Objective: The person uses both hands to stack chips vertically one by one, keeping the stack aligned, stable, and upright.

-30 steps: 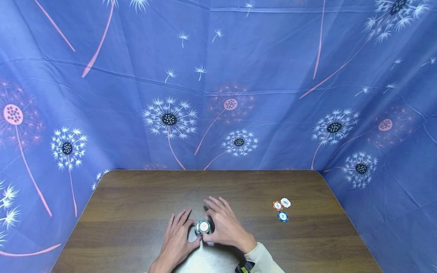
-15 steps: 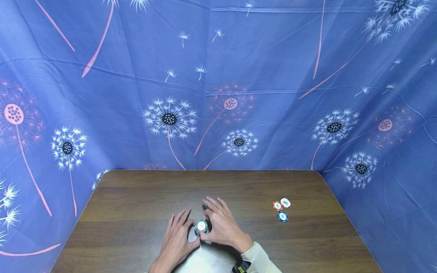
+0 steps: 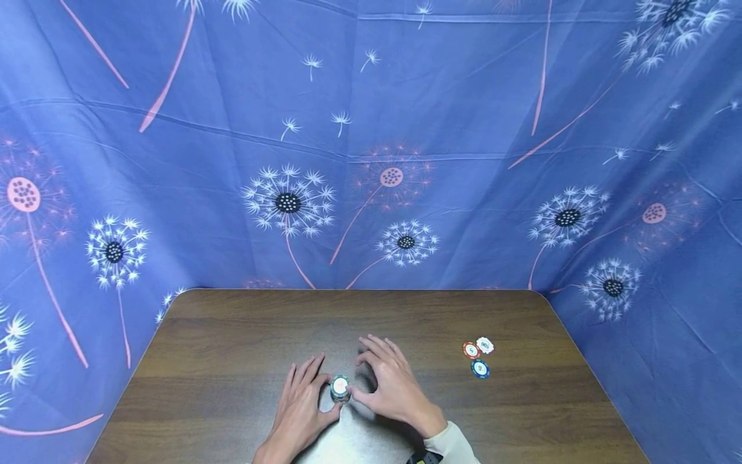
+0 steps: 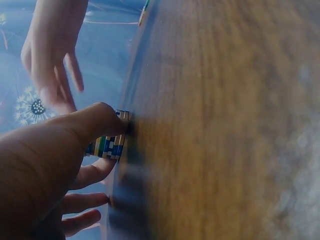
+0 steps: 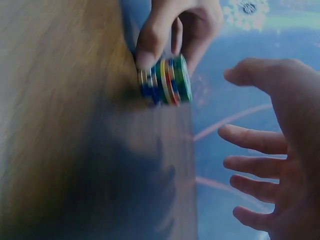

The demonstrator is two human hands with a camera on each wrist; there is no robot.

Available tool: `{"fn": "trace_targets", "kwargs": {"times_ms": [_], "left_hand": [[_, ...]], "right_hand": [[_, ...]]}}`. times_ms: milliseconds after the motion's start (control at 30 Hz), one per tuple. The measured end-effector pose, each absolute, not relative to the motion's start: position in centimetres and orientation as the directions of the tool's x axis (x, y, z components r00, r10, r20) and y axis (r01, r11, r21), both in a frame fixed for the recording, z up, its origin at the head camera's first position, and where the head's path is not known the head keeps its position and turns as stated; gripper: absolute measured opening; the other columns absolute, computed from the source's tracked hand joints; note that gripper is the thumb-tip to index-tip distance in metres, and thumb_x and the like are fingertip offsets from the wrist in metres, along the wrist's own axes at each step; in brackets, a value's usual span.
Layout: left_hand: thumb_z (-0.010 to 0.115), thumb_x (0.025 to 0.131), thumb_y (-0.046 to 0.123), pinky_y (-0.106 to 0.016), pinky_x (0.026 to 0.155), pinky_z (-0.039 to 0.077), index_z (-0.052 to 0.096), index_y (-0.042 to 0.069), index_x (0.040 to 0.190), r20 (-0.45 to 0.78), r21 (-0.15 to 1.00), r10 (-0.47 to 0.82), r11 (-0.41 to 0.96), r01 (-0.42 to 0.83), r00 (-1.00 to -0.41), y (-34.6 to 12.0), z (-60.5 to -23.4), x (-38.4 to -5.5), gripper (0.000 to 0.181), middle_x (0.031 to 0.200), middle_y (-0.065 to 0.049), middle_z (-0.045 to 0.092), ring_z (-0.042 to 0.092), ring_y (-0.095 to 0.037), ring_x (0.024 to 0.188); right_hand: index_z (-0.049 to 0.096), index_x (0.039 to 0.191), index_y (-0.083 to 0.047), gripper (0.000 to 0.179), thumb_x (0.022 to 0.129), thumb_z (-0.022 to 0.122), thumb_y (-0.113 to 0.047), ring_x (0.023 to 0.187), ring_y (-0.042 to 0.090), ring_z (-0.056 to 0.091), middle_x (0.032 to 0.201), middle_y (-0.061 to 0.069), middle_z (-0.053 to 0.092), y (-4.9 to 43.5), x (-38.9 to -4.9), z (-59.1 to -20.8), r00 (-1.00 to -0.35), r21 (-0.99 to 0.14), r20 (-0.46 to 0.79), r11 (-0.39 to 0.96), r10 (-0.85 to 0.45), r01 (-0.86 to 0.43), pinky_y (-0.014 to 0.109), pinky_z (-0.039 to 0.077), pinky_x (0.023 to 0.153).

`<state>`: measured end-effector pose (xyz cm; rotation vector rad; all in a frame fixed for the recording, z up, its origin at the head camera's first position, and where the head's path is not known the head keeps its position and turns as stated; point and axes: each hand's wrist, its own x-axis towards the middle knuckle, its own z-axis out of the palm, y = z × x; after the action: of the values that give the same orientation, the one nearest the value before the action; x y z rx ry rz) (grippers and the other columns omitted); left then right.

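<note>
A stack of poker chips point(image 3: 340, 386) stands on the wooden table, topped by a green-edged chip with a white centre. In the right wrist view the stack point(image 5: 167, 82) shows layers of blue, yellow, red and green. My left hand point(image 3: 300, 406) pinches the lower part of the stack between thumb and index finger; its other fingers extend forward. My right hand point(image 3: 394, 383) is just right of the stack with its fingers spread and nothing in them. A gap shows between the right fingertips and the chips in the right wrist view.
Three loose chips lie at the right of the table point(image 3: 261, 322): a red one point(image 3: 471, 350), a white one point(image 3: 485, 345) and a blue one point(image 3: 480, 368). A blue dandelion-print cloth point(image 3: 464, 129) hangs behind and at both sides.
The right hand brought the green-edged top chip leftward into line with the stack, then let go and drew back to the right. The left hand has stayed in place.
</note>
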<state>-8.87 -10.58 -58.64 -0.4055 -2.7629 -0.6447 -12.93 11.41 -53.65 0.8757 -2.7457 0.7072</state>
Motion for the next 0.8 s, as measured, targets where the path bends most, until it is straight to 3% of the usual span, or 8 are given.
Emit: {"fn": "trace_targets", "kwargs": {"times_ms": [333,800], "left_hand": [[0.092,0.072,0.039,-0.066,0.120,0.037,0.078,0.010,0.106,0.331,0.394,0.192,0.862,0.320,-0.924,-10.6,-58.7,-8.7,0.047,0.150,-0.019,0.061,0.053,-0.040,0.142],[0.090,0.071,0.037,-0.066,0.120,0.035,0.077,0.010,0.105,0.343,0.393,0.193,0.859,0.327,-0.919,-10.4,-58.8,-8.8,0.045,0.149,-0.019,0.062,0.054,-0.040,0.141]], "right_hand": [[0.073,0.099,-0.012,0.027,0.081,0.088,-0.025,0.132,0.041,0.063,0.136,0.018,0.070,17.6,-10.7,-55.8,-0.835,-0.393,0.419,0.759,-0.355,-0.520,0.066,0.046,0.111],[0.072,0.094,-0.016,0.030,0.074,0.094,-0.015,0.124,0.044,0.066,0.129,0.018,0.072,24.8,-8.0,-57.5,-0.872,-0.389,0.461,0.846,-0.162,-0.364,0.063,0.046,0.105]]}}
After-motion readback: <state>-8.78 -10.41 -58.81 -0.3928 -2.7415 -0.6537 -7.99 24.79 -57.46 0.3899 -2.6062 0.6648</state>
